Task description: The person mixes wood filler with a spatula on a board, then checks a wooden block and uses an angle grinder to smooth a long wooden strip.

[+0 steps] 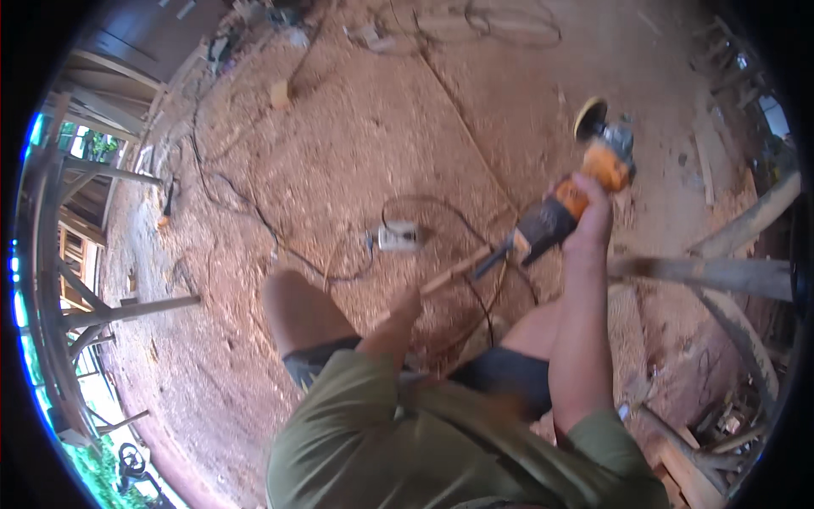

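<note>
My right hand (591,210) is wrapped round the body of an orange and black angle grinder (599,165), held up off the ground. Its round yellowish disc (590,119) points to the far side, and its dark cord end faces back toward me. Low in front of my lap, my left hand (404,307) is closed on a thin wooden stick (458,270). The stick slants up to the right, its tip near the grinder's cord end. Part of the left fingers is blurred.
On the shaving-strewn floor sits a white socket box (398,237) with black cables (280,242) running from it. Wooden beams (704,276) stand at the right, and a timber frame (127,310) lines the left. More coiled cable (509,25) lies at the far side.
</note>
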The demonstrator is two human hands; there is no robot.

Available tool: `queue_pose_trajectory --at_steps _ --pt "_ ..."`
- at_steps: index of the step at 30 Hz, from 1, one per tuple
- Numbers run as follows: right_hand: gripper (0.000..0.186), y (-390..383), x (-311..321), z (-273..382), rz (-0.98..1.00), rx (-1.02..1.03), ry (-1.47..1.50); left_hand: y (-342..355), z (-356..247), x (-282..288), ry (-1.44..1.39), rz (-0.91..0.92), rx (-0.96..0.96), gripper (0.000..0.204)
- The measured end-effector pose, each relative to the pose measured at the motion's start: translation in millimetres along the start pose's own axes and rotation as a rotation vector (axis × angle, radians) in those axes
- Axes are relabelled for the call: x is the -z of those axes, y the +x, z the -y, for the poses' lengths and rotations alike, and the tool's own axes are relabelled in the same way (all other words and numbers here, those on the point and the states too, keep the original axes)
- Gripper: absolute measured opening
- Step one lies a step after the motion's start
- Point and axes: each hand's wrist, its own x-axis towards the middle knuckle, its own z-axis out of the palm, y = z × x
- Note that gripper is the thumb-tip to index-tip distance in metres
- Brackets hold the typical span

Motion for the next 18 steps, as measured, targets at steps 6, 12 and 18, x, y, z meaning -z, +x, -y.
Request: queue_pose_trajectory --at_steps 6,12,18 --pt "0.030 -12 -8 -10 -0.021 -0.038 0.073 -6 -10 -3 -0.030 0.086 -0.183 0.038" --pt "0.038 -27 -20 -1 0.131 -0.089 0.073 -61 -42 86 -0.346 -0.108 -0.353 0.036" --pt "0.030 -72 -42 40 -0.094 -0.067 -0.030 -112 -30 204 -0.486 -0.094 0.110 0.022"
